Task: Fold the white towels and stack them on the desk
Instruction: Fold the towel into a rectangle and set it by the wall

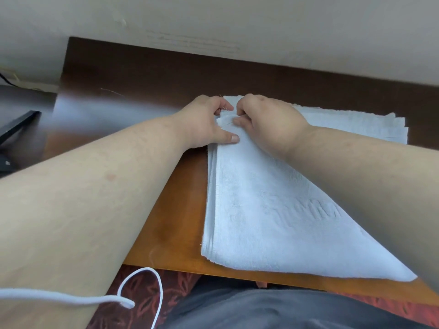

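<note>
A folded white towel (268, 210) lies on top of a flat stack of white towels (370, 124) on the wooden desk (180, 210). The stack's layered edges show along its left side and at the far right. My left hand (204, 124) pinches the top towel's far left corner, its thumb pressed flat on the cloth. My right hand (266, 122) grips the same corner right beside it, fingers curled into the fabric. Both forearms reach across the desk, and the right one covers part of the towel.
The desk's dark far part meets a pale wall (213, 24). A dark flat object (16, 124) lies at the far left. A white cord (142, 288) loops near the desk's front edge, above red patterned carpet (142, 302). Dark trousers (261, 309) fill the bottom.
</note>
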